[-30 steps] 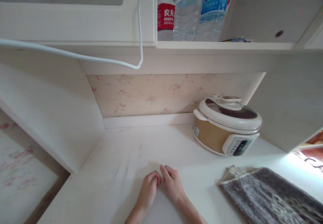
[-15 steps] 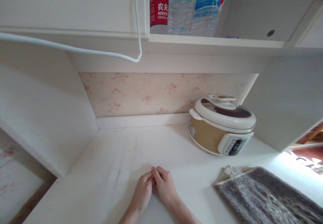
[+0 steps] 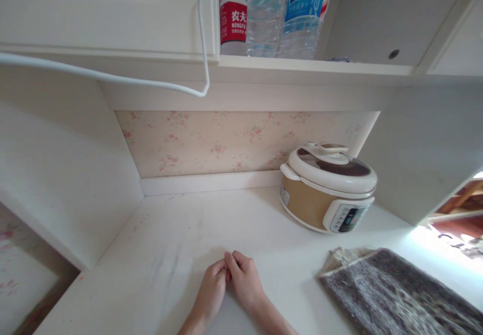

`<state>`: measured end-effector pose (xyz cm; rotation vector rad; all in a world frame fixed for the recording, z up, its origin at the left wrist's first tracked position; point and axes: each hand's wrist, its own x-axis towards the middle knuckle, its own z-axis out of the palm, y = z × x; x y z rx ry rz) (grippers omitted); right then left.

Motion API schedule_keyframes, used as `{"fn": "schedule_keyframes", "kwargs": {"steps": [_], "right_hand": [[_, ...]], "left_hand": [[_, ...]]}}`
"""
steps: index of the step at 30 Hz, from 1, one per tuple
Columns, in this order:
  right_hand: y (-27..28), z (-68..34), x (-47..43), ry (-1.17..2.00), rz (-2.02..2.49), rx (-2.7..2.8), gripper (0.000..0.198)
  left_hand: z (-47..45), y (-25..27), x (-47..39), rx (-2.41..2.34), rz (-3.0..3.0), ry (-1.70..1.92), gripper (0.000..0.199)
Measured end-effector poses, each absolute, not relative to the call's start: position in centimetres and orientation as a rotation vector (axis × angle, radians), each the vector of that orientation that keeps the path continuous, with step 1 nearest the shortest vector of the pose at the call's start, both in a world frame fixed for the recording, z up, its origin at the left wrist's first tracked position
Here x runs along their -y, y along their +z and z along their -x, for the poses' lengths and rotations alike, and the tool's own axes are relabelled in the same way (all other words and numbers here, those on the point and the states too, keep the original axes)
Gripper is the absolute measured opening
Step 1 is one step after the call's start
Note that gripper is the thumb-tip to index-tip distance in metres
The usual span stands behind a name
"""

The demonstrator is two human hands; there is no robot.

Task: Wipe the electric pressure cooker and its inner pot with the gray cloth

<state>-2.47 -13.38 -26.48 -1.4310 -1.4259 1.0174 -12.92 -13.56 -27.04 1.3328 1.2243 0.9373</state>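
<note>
My left hand [image 3: 212,283] and my right hand [image 3: 244,277] rest together on the white counter [image 3: 124,295], near its front middle. Their curled fingers touch each other, with my right thumb lying against the left hand. Nothing shows between them, though the insides of both palms are hidden. Beyond them to the right stands an electric cooker [image 3: 307,199], gold-brown with a white lid and a front control panel. Closer on the right lies a folded grey-brown patterned cloth [image 3: 388,289]. Neither hand touches the cooker or the cloth.
An open cabinet shelf [image 3: 320,66] overhangs the counter, holding several plastic bottles [image 3: 264,18]. From the cabinet, a white cable [image 3: 143,81] hangs in a bend toward the left. Side panels [image 3: 64,164] and a floral-papered wall [image 3: 204,144] enclose the space.
The view has shifted slightly, so the bottles and cooker appear a little further left. Both hands keep the same clasped pose.
</note>
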Motion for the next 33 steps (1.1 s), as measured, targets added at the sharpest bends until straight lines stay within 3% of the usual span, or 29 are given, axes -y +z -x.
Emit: {"fn": "schedule_keyframes", "kwargs": {"steps": [33], "right_hand": [[-26.4, 2.46, 13.52, 1.022, 1.421, 1.441, 0.047]], "left_hand": [[13.05, -26.84, 13.68, -1.212, -1.323, 0.945, 0.025]]}}
